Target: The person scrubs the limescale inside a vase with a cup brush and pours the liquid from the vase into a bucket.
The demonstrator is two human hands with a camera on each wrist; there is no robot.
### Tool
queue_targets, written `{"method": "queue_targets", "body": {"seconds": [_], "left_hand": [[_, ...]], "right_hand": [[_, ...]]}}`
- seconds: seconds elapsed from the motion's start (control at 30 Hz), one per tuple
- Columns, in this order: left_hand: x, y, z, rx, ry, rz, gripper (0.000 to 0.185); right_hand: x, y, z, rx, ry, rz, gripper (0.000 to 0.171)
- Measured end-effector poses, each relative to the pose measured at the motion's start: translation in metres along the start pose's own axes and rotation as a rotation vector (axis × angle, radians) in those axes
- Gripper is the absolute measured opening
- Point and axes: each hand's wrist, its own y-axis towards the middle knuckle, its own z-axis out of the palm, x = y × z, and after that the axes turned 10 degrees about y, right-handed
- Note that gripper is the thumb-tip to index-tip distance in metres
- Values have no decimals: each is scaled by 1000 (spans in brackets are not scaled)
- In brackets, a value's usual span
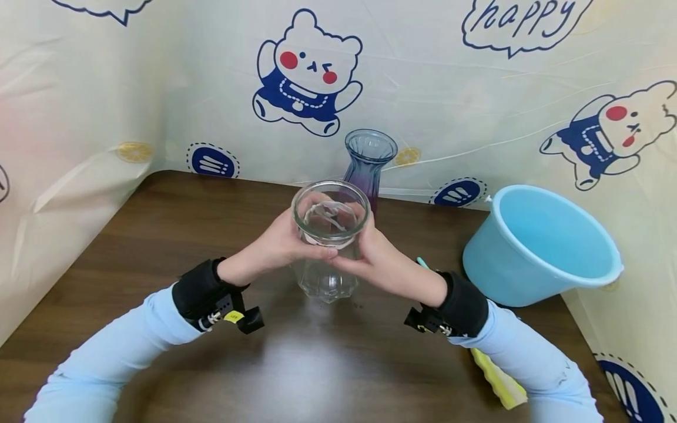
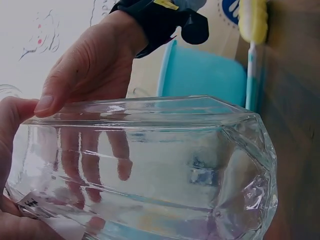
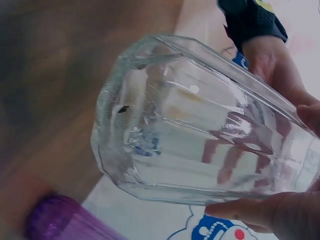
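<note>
A clear faceted glass vase [image 1: 327, 247] is upright over the middle of the dark wooden table [image 1: 158, 235]. My left hand [image 1: 282, 242] grips its upper body from the left. My right hand [image 1: 370, 254] grips it from the right, and the fingertips of the two hands nearly meet in front. In the left wrist view the glass vase [image 2: 150, 165] fills the frame, with the right hand [image 2: 85, 70] curled over it. The right wrist view shows the glass vase [image 3: 200, 145] and the left hand [image 3: 272, 62] behind it. I cannot tell whether its base touches the table.
A purple-and-blue ribbed glass vase [image 1: 370, 161] stands just behind the clear one, against the cartoon-printed backdrop. A light blue plastic bucket [image 1: 539, 244] leans tilted at the right. A yellow brush [image 1: 499, 382] lies under my right forearm.
</note>
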Motion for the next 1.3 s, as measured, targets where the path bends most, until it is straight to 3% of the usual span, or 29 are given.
{"method": "queue_targets", "body": {"seconds": [0.3,0.63,0.83,1.17,1.3], "left_hand": [[0,2,31,53,27,1,70],[4,-6,59,99,-53,1,72],[13,-12,70,95,-69,13,74],[29,-19,80,141,6,-65,71],[31,-20,81,150,27,-68,66]], "right_hand": [[-4,-41,-1,-71,32,104,79],[-14,-73,8,-92,5,144,71],[-22,-82,15,-93,20,166,72],[-36,-92,27,-122,-39,133,68],[-38,-91,26,-126,-13,140,68]]}}
